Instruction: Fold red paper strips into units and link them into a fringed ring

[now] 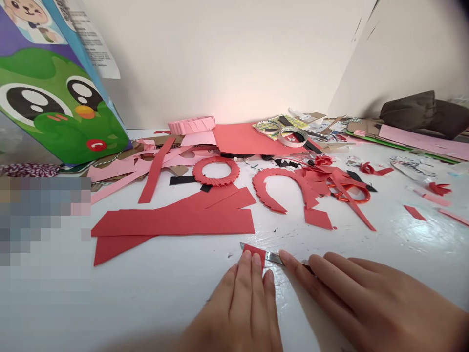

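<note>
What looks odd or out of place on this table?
The pleated red arch stands out: its near side is open, unlike the closed red ring to its left. The scissors also look misplaced, lying partly covered by red scraps.

Straight past the fingers (pixel 246 288) on my remote feed there's a plain, flat off-white wall (pixel 220 54) filling most of the back. Beyond them to the right it meets a second cream-coloured wall (pixel 406 54) at a slanted corner line, with some thin dark marks (pixel 373 30) near the top. Light's kinda nice tbh: a soft warm glow (pixel 249 100) low on the wall ahead of the fingertips, greyer out to the left. Under the fingers is a glossy white tabletop (pixel 176 293), and I'm getting bright glare (pixel 417 237) well off to their right. Far left of them it's pixelated, can't make that bit out.
</note>
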A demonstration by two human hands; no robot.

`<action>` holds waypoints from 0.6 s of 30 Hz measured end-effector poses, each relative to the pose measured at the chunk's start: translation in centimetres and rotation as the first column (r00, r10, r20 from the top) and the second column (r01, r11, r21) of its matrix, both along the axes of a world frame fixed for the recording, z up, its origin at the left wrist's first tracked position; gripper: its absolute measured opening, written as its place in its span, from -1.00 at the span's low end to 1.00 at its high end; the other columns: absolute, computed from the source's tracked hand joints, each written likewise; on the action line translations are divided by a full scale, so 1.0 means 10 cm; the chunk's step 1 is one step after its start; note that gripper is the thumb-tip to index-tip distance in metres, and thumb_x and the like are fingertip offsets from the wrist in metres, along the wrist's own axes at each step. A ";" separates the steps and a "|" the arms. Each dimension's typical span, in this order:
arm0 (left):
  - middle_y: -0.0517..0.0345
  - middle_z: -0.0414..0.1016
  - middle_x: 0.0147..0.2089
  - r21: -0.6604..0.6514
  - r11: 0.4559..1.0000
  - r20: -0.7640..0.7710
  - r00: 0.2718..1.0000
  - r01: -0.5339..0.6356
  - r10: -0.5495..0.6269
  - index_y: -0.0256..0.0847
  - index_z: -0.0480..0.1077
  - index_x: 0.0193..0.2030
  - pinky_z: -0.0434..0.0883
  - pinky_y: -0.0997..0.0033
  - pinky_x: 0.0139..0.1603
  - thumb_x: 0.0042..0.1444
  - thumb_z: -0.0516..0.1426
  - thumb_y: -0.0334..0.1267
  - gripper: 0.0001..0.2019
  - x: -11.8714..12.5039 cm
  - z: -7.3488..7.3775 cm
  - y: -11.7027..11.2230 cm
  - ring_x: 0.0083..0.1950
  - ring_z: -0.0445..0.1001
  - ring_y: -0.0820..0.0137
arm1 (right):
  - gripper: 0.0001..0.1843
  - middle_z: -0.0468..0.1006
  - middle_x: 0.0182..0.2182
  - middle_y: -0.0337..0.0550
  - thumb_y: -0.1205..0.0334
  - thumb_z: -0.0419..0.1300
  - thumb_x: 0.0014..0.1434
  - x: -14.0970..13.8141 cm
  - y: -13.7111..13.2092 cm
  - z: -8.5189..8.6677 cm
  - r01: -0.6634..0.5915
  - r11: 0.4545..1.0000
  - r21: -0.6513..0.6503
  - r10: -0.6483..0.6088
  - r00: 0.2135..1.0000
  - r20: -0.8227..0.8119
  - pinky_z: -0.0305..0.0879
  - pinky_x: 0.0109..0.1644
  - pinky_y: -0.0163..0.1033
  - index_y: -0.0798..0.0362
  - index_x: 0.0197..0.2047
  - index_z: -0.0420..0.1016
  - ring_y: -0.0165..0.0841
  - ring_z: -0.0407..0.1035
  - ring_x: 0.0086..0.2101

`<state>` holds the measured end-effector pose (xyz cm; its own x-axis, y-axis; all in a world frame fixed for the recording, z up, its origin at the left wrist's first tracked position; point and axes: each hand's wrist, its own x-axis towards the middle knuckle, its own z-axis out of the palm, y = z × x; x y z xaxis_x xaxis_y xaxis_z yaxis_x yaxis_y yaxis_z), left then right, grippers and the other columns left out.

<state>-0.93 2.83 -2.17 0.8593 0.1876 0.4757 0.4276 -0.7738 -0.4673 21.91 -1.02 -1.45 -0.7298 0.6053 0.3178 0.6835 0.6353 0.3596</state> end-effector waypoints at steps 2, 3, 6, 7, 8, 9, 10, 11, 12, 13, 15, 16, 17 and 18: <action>0.04 0.76 -0.13 0.000 1.000 -0.008 1.000 -0.002 0.002 -0.31 0.62 -0.11 0.52 0.37 -0.07 0.21 0.00 -0.59 -0.63 0.02 0.01 0.00 -0.10 0.73 0.29 | -0.48 0.69 -0.37 -0.09 0.64 -0.14 0.15 -0.06 0.02 0.02 -0.009 0.999 0.040 0.010 1.000 -0.012 0.46 -0.57 -0.18 0.35 0.14 0.33 -0.24 0.54 -0.48; 0.02 0.76 -0.12 -0.002 1.000 -0.014 1.000 -0.007 0.007 -0.32 0.62 -0.09 0.52 0.36 -0.07 0.22 0.01 -0.58 -0.64 0.02 0.01 0.01 -0.09 0.73 0.27 | -0.49 0.69 -0.38 -0.09 0.65 -0.15 0.16 -0.09 0.03 0.04 -0.012 0.999 0.051 0.012 1.000 -0.009 0.43 -0.60 -0.19 0.37 0.13 0.35 -0.25 0.53 -0.50; -0.02 0.76 -0.12 -0.003 1.000 -0.015 1.000 0.001 -0.001 -0.34 0.61 -0.08 0.52 0.34 -0.08 0.25 0.01 -0.58 -0.66 0.02 0.03 0.01 -0.09 0.73 0.25 | -0.52 0.67 -0.43 -0.10 0.64 -0.17 0.19 -0.15 0.03 0.07 -0.019 0.997 0.078 0.019 1.000 -0.008 0.38 -0.66 -0.20 0.40 0.07 0.41 -0.28 0.49 -0.57; -0.02 0.76 -0.13 0.000 1.000 -0.008 1.000 0.010 -0.010 -0.35 0.61 -0.09 0.53 0.34 -0.09 0.25 0.01 -0.58 -0.66 0.02 0.04 0.01 -0.10 0.73 0.25 | -0.52 0.65 -0.46 -0.11 0.63 -0.17 0.19 -0.17 0.03 0.08 -0.024 0.997 0.076 0.025 1.000 -0.009 0.36 -0.67 -0.21 0.40 0.05 0.43 -0.29 0.48 -0.58; -0.02 0.76 -0.14 -0.010 1.000 -0.007 1.000 0.016 -0.016 -0.35 0.61 -0.10 0.53 0.35 -0.10 0.25 0.00 -0.59 -0.65 0.01 0.04 0.01 -0.11 0.74 0.25 | -0.52 0.65 -0.47 -0.11 0.63 -0.16 0.19 -0.18 0.03 0.09 -0.026 0.998 0.065 0.026 1.000 -0.007 0.36 -0.68 -0.22 0.40 0.03 0.46 -0.30 0.47 -0.59; -0.02 0.76 -0.14 -0.024 1.000 -0.013 1.000 0.017 -0.018 -0.35 0.61 -0.10 0.54 0.35 -0.10 0.25 0.00 -0.59 -0.65 0.01 0.05 0.02 -0.10 0.74 0.25 | -0.52 0.64 -0.48 -0.11 0.63 -0.15 0.18 -0.19 0.02 0.09 -0.027 0.998 0.059 0.027 1.000 -0.011 0.35 -0.69 -0.24 0.41 0.01 0.49 -0.31 0.46 -0.60; -0.02 0.75 -0.12 -0.037 0.999 -0.021 1.000 0.020 -0.021 -0.35 0.61 -0.09 0.55 0.36 -0.09 0.25 -0.01 -0.60 -0.64 0.00 0.05 0.02 -0.09 0.73 0.25 | -0.52 0.63 -0.49 -0.11 0.63 -0.14 0.16 -0.21 0.02 0.10 -0.025 0.999 0.046 0.025 1.000 -0.012 0.35 -0.69 -0.25 0.41 0.00 0.51 -0.31 0.46 -0.60; -0.01 0.75 -0.10 -0.052 0.998 -0.038 0.999 0.019 -0.021 -0.34 0.61 -0.08 0.56 0.35 -0.07 0.26 -0.01 -0.59 -0.64 -0.01 0.05 0.01 -0.07 0.73 0.24 | -0.52 0.63 -0.49 -0.12 0.64 -0.12 0.14 -0.22 0.02 0.10 -0.022 0.999 0.036 0.022 1.000 -0.014 0.34 -0.70 -0.26 0.41 -0.01 0.52 -0.32 0.46 -0.60; -0.01 0.74 -0.07 -0.067 0.998 -0.064 0.998 0.019 -0.023 -0.33 0.61 -0.06 0.56 0.35 -0.05 0.26 0.00 -0.59 -0.64 -0.01 0.05 0.01 -0.05 0.73 0.23 | -0.52 0.63 -0.49 -0.12 0.64 -0.10 0.13 -0.22 0.02 0.10 -0.016 1.000 0.027 0.016 1.000 -0.015 0.34 -0.70 -0.27 0.40 -0.01 0.53 -0.32 0.46 -0.60; 0.00 0.74 -0.08 -0.066 0.997 -0.076 0.997 0.027 -0.032 -0.33 0.61 -0.06 0.57 0.34 -0.06 0.26 0.00 -0.59 -0.64 -0.02 0.05 0.01 -0.05 0.73 0.22 | -0.51 0.63 -0.49 -0.13 0.65 -0.09 0.11 -0.23 0.02 0.11 -0.011 1.000 0.019 0.011 1.000 -0.015 0.34 -0.70 -0.27 0.40 0.00 0.54 -0.33 0.47 -0.60; -0.01 0.74 -0.09 -0.062 0.998 -0.085 0.996 0.031 -0.036 -0.33 0.61 -0.08 0.59 0.34 -0.08 0.25 0.02 -0.59 -0.66 -0.03 0.05 0.00 -0.06 0.74 0.20 | -0.51 0.62 -0.49 -0.13 0.65 -0.08 0.10 -0.22 0.02 0.10 -0.010 1.000 0.009 0.010 1.000 -0.019 0.35 -0.70 -0.27 0.40 -0.01 0.55 -0.32 0.46 -0.61; -0.03 0.74 -0.09 -0.065 0.998 -0.080 0.996 0.026 -0.031 -0.34 0.62 -0.09 0.60 0.34 -0.10 0.25 0.03 -0.59 -0.66 -0.03 0.06 0.00 -0.07 0.74 0.19 | -0.51 0.62 -0.50 -0.12 0.65 -0.09 0.10 -0.22 0.02 0.10 -0.011 1.000 0.005 0.011 1.000 -0.025 0.35 -0.71 -0.26 0.40 -0.02 0.55 -0.32 0.46 -0.62; -0.04 0.74 -0.11 -0.061 0.998 -0.061 0.998 0.024 -0.028 -0.34 0.62 -0.11 0.60 0.34 -0.13 0.25 0.03 -0.59 -0.67 -0.02 0.06 0.00 -0.09 0.74 0.19 | -0.52 0.61 -0.50 -0.12 0.64 -0.10 0.11 -0.21 0.01 0.09 -0.011 1.000 0.005 0.011 0.999 -0.031 0.34 -0.71 -0.25 0.41 -0.03 0.54 -0.32 0.45 -0.63; -0.03 0.74 -0.13 -0.054 0.998 -0.037 0.999 0.027 -0.029 -0.34 0.62 -0.12 0.61 0.35 -0.15 0.25 0.02 -0.59 -0.67 -0.02 0.07 0.00 -0.11 0.75 0.19 | -0.52 0.61 -0.50 -0.11 0.64 -0.12 0.12 -0.20 0.00 0.08 -0.007 1.000 0.005 0.008 0.999 -0.036 0.34 -0.72 -0.25 0.41 -0.03 0.54 -0.31 0.45 -0.63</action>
<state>-1.08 2.87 -1.49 0.8819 0.1879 0.4324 0.3884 -0.8094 -0.4405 19.91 -0.99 -0.66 -0.7225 0.5980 0.3469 0.6911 0.6386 0.3385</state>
